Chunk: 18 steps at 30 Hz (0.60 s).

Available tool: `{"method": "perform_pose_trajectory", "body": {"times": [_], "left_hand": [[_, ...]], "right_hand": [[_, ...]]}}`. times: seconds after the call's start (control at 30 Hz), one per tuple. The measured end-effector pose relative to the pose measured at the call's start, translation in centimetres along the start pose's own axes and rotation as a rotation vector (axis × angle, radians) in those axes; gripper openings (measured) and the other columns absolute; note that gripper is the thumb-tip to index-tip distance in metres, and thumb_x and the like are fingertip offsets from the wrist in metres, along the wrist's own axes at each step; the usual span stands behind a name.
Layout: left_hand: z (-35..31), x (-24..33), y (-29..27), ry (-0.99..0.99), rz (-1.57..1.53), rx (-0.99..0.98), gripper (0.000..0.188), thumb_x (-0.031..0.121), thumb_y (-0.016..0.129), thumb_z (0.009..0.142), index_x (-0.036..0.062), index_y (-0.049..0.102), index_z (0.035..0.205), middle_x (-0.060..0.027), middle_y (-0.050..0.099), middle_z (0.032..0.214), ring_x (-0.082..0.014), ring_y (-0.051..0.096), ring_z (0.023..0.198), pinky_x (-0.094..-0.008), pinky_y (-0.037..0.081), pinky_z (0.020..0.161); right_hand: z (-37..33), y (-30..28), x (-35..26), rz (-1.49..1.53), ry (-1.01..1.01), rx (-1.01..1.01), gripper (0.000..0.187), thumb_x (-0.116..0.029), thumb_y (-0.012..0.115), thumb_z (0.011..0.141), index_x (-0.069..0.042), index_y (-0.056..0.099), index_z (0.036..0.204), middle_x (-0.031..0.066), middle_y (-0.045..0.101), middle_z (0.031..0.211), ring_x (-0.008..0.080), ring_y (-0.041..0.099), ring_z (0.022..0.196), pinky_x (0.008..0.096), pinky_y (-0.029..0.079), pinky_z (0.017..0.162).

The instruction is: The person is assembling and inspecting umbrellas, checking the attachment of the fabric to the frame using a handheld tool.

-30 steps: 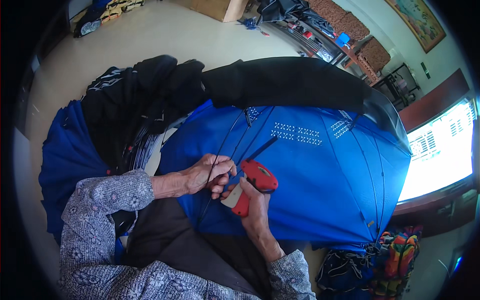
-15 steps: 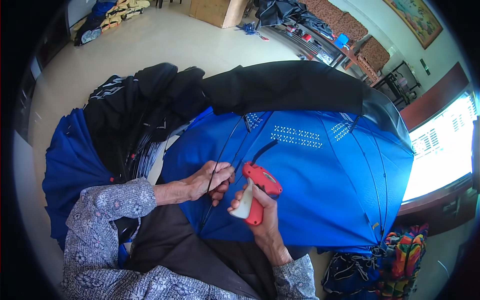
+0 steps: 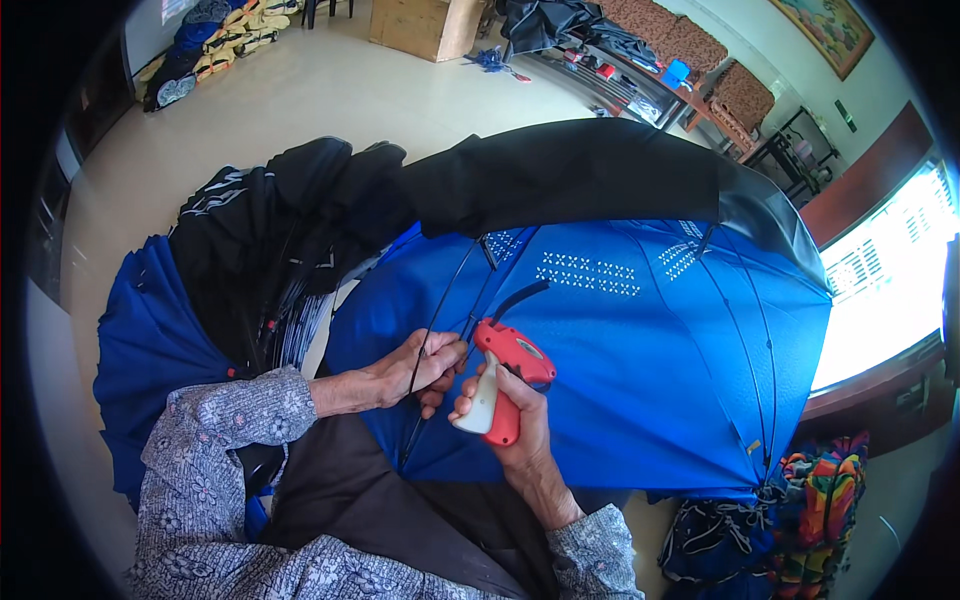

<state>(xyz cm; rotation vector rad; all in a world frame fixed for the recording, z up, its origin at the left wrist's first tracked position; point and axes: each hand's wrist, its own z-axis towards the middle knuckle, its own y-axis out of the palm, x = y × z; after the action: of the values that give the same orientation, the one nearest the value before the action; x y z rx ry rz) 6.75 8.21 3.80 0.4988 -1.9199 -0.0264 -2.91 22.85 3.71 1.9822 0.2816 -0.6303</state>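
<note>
A large blue umbrella canopy (image 3: 620, 380) with a black outer side lies spread across my lap, inner side up. My right hand (image 3: 522, 430) is wrapped round a red tagging gun (image 3: 518, 352) with a white trigger lever; a dark strip sticks out of its top. The gun's nose points left, close to my left hand (image 3: 420, 370). That hand is closed in a pinch on the canopy's blue fabric beside a thin black umbrella rib (image 3: 432, 318). Its fingers hide the exact spot gripped.
Folded black and blue umbrellas (image 3: 165, 320) with bundled ribs lie at my left. Multicoloured fabric (image 3: 822, 500) sits at the lower right. Farther off are a cardboard box (image 3: 420, 28), a wooden bench with cushions (image 3: 742, 100) and a bright window (image 3: 880, 290).
The view has shifted slightly. Both hands keep their grips, and the tagging gun stays close to the left hand.
</note>
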Motion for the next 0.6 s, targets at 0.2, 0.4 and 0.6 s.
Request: {"method": "perform_pose_trajectory", "body": {"times": [0.2, 0.4, 0.6], "left_hand": [[0.1, 0.1, 0.5, -0.025, 0.107, 0.022, 0.029, 0.027, 0.036, 0.1, 0.0041, 0.046, 0.084, 0.0, 0.041, 0.056, -0.0082, 0.043, 0.041, -0.0246, 0.041, 0.037], [0.2, -0.7, -0.1, 0.062, 0.11, -0.063, 0.029, 0.028, 0.037, 0.099, 0.0039, 0.045, 0.085, -0.0006, 0.041, 0.056, -0.0093, 0.044, 0.041, -0.0252, 0.043, 0.037], [1.0, -0.6, -0.8, 0.089, 0.119, -0.251, 0.031, 0.034, 0.045, 0.094, 0.0033, 0.045, 0.089, -0.0007, 0.042, 0.058, -0.0106, 0.046, 0.041, -0.0264, 0.045, 0.037]], "right_hand": [[0.0, 0.5, -0.1, -0.044, -0.02, 0.064, 0.027, -0.024, 0.055, 0.088, -0.001, 0.049, 0.102, 0.0143, 0.059, 0.08, 0.0259, 0.061, 0.067, 0.0417, 0.053, 0.064], [-0.4, -0.6, -0.1, -0.18, -0.08, 0.056, 0.024, -0.02, 0.055, 0.088, -0.001, 0.049, 0.101, 0.0141, 0.059, 0.079, 0.0258, 0.06, 0.06, 0.0408, 0.052, 0.059], [-1.2, 0.7, -0.3, -0.142, -0.126, 0.009, 0.023, -0.019, 0.055, 0.088, -0.002, 0.05, 0.103, 0.0143, 0.059, 0.079, 0.0252, 0.06, 0.061, 0.0395, 0.051, 0.057]]}}
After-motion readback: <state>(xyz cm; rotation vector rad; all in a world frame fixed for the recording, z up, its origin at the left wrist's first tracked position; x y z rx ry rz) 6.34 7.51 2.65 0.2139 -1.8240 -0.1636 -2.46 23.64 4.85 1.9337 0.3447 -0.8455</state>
